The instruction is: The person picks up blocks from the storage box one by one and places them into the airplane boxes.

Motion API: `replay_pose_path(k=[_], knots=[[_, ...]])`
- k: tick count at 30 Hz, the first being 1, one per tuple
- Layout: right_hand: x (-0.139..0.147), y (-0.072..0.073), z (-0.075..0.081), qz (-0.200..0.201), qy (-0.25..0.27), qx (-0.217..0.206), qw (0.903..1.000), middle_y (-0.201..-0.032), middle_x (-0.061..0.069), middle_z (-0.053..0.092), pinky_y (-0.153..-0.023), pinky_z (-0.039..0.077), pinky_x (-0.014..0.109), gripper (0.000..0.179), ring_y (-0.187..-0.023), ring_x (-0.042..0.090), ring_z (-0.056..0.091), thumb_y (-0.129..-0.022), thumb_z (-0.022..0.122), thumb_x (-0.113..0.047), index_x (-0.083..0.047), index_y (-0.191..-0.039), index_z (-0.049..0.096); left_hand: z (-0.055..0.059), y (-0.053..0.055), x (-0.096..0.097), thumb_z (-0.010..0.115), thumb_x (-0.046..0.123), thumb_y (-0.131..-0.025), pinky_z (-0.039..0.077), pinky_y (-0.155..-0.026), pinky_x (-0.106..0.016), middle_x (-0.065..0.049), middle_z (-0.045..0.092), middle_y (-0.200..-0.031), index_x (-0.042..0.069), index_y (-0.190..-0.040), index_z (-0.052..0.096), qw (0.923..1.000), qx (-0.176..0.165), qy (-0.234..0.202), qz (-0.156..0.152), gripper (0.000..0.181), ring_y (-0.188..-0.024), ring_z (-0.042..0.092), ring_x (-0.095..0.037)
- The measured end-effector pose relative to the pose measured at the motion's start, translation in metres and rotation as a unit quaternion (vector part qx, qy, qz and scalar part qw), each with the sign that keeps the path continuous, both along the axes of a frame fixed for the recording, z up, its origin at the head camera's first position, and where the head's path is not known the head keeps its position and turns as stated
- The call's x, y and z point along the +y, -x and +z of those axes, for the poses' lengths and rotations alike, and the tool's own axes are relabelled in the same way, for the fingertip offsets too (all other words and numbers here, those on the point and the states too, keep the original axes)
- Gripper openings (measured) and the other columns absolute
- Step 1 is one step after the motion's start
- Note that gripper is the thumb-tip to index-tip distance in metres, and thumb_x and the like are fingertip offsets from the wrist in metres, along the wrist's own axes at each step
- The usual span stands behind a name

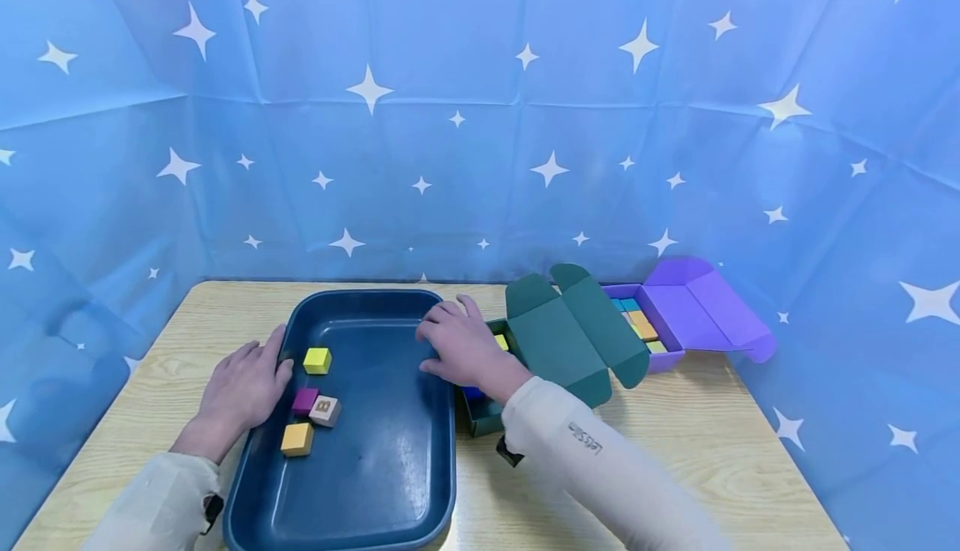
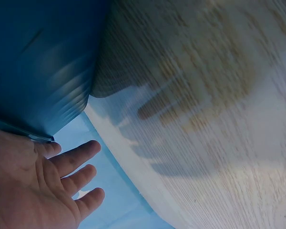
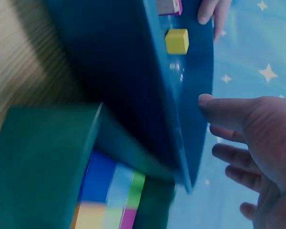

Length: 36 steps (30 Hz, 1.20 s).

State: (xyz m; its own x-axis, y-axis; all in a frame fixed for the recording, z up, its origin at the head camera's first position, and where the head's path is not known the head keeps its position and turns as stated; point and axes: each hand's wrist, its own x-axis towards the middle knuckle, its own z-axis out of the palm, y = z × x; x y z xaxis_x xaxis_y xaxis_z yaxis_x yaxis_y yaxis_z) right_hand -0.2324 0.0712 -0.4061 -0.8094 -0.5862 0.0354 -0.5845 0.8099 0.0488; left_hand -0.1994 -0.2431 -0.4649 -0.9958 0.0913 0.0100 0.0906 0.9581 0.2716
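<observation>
A dark blue tray (image 1: pixel 367 468) holds a yellow cube (image 1: pixel 317 361), a magenta cube (image 1: pixel 305 401), a wooden cube (image 1: pixel 326 411) marked B and an orange cube (image 1: pixel 297 439), all toward its left side. My left hand (image 1: pixel 242 388) rests at the tray's left rim, thumb over the edge, with its other fingers spread loosely outside. Over the tray's right rim hovers my right hand (image 1: pixel 467 349), fingers loosely bent and nothing between them. Beneath that hand, the green box (image 1: pixel 483 426) stands against the tray's right side, partly hidden by the forearm. Blue, green, magenta and tan blocks (image 3: pixel 96 179) fill part of it.
The green box's lid (image 1: pixel 558 338) lies folded back to the right. Behind it, a purple box (image 1: pixel 667 359) contains several coloured blocks, its lid (image 1: pixel 701 305) also folded open. All stand on a wooden table (image 1: pixel 675 459) enclosed by a starry blue cloth (image 1: pixel 465 142).
</observation>
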Motion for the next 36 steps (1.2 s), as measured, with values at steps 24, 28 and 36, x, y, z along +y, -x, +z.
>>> replay_pose_path(k=[24,28,36], knots=[[-0.117,0.020,-0.030,-0.024,0.008,-0.010,0.9996,-0.137,-0.010,0.056,-0.123,0.022,0.048,0.044,-0.135,0.012,0.043,-0.087,0.063,-0.057,-0.035,-0.125,0.062,0.002,-0.002,-0.003,0.023,0.040,-0.106,0.023,-0.111,-0.070,-0.031,0.041,-0.146,0.003,-0.154,0.020,0.9999,-0.006,0.005,0.006,0.061,-0.135,0.031,-0.055],[-0.128,0.020,-0.036,-0.027,0.006,-0.020,0.9994,-0.137,-0.011,0.056,-0.123,0.022,0.048,0.043,-0.135,0.012,0.043,-0.086,0.063,-0.059,-0.036,-0.123,0.064,0.003,-0.002,-0.005,0.019,0.041,-0.106,0.023,-0.111,-0.069,-0.029,0.041,-0.147,0.006,-0.155,0.020,0.9999,-0.008,0.007,0.006,0.060,-0.136,0.030,-0.055],[-0.141,0.024,-0.047,-0.032,-0.004,-0.027,0.9991,-0.136,-0.012,0.056,-0.123,0.021,0.048,0.045,-0.133,0.012,0.043,-0.087,0.060,-0.063,-0.037,-0.123,0.063,0.001,-0.002,-0.006,0.021,0.039,-0.107,0.023,-0.111,-0.068,-0.029,0.043,-0.146,0.007,-0.155,0.022,0.9999,0.003,0.006,0.009,0.058,-0.135,0.031,-0.055]])
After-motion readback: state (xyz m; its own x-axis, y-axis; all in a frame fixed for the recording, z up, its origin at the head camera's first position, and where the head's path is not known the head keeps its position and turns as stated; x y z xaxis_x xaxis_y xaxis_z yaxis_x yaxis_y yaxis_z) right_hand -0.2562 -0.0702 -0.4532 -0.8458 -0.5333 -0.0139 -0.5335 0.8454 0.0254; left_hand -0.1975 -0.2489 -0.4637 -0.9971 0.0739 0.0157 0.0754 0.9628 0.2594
